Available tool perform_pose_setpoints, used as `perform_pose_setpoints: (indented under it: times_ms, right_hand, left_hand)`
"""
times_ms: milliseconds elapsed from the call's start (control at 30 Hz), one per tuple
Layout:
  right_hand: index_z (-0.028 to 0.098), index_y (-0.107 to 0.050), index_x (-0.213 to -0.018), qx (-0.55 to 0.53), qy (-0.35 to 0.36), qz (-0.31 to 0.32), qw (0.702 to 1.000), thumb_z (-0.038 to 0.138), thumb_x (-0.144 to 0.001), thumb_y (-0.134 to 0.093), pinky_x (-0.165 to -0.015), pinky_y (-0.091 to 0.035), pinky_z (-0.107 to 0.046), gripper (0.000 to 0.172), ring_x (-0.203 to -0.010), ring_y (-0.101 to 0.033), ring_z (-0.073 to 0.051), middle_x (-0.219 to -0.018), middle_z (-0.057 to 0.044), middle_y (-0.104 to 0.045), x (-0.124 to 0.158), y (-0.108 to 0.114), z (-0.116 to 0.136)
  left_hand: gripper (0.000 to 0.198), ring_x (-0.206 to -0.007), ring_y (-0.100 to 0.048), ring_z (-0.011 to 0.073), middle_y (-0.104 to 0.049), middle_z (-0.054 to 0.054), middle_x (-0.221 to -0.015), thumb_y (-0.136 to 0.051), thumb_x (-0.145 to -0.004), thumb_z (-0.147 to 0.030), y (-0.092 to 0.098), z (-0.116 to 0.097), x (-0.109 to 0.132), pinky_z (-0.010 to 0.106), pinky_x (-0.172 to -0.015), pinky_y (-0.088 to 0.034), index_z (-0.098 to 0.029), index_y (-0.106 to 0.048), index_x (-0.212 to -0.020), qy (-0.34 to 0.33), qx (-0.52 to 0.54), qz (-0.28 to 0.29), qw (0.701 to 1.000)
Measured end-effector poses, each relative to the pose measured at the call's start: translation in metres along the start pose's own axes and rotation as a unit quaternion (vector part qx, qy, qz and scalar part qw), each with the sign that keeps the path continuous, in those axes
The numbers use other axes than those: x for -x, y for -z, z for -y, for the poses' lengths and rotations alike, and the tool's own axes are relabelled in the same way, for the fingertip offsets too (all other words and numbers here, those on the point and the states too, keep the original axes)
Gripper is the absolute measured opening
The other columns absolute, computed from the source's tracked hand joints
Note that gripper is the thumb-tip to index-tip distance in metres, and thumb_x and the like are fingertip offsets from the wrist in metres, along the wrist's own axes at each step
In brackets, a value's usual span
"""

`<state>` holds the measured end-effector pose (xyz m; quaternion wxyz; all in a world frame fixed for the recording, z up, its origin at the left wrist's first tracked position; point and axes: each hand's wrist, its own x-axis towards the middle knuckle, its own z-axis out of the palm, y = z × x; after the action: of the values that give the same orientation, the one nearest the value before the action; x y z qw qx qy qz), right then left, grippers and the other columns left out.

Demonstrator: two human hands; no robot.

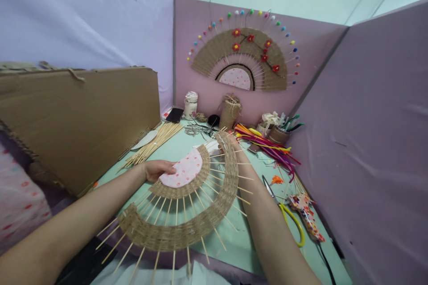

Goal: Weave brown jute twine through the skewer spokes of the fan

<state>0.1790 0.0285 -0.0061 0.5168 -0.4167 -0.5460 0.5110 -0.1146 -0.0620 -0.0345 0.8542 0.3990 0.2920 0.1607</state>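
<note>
A half-round woven fan [180, 234] of twine on thin bamboo sticks is tilted over the table's near side. Its flat inner piece is covered in pink dotted cloth [185, 170] with a woven border. My left hand [158, 169] grips the straight edge of the cloth part, thumb on top and fingers behind. At the far end of the outer woven band, my right hand [231, 141] is closed around the fan, its fingers partly hidden behind the band. Bare stick ends poke out past the rim. Something white [212, 147] shows behind the fan near my right hand.
On the right lie yellow-handled scissors [294, 225], a patterned glue gun [307, 216] with a cord, and bright pipe cleaners [267, 144]. Bamboo sticks [155, 144] lie left, beside a cardboard sheet [80, 120]. A twine roll [230, 111] stands behind; a finished fan [247, 53] hangs above.
</note>
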Motion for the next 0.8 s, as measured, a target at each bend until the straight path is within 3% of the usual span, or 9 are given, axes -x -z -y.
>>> perform_pose_setpoints:
  times_ms: [267, 433, 633, 800]
  right_hand:
    - [0.020, -0.050, -0.062, 0.025, 0.021, -0.062, 0.998, 0.041, -0.060, -0.063, -0.054, -0.039, -0.027, 0.025, -0.056, -0.048, -0.013, -0.059, 0.001, -0.056, -0.009, 0.019, -0.007]
    - [0.018, -0.056, -0.065, 0.055, 0.053, -0.084, 0.994, 0.036, -0.057, -0.067, -0.052, -0.036, -0.023, 0.023, -0.054, -0.045, -0.010, -0.060, 0.003, -0.054, -0.010, 0.038, -0.007]
    - [0.017, -0.058, -0.068, 0.118, 0.073, -0.028, 0.990, 0.040, -0.058, -0.067, -0.050, -0.036, -0.022, 0.027, -0.052, -0.042, -0.009, -0.059, 0.003, -0.053, -0.003, 0.059, 0.001]
    - [0.017, -0.060, -0.067, 0.175, 0.079, 0.031, 0.981, 0.039, -0.061, -0.068, -0.054, -0.038, -0.024, 0.025, -0.056, -0.046, -0.010, -0.062, 0.001, -0.055, 0.006, 0.064, 0.019]
  left_hand:
    - [0.070, -0.080, -0.068, 0.0191, -0.072, 0.011, -0.092, -0.074, -0.063, -0.013, -0.006, -0.002, -0.002, 0.025, -0.076, -0.050, -0.010, -0.049, -0.128, 0.030, 0.001, 0.015, 0.999]
    - [0.063, -0.080, -0.068, 0.0179, -0.072, 0.010, -0.093, -0.071, -0.066, -0.011, -0.009, -0.006, -0.004, 0.025, -0.077, -0.050, -0.011, -0.052, -0.125, 0.069, -0.013, 0.021, 0.997]
    - [0.064, -0.076, -0.069, 0.0174, -0.072, 0.007, -0.093, -0.068, -0.071, -0.012, -0.012, -0.011, -0.010, 0.027, -0.077, -0.050, -0.016, -0.047, -0.131, 0.118, -0.041, 0.046, 0.991]
    - [0.066, -0.077, -0.069, 0.0175, -0.072, 0.008, -0.095, -0.067, -0.071, -0.011, -0.015, -0.011, -0.009, 0.026, -0.076, -0.050, -0.017, -0.045, -0.133, 0.107, -0.043, 0.029, 0.993]
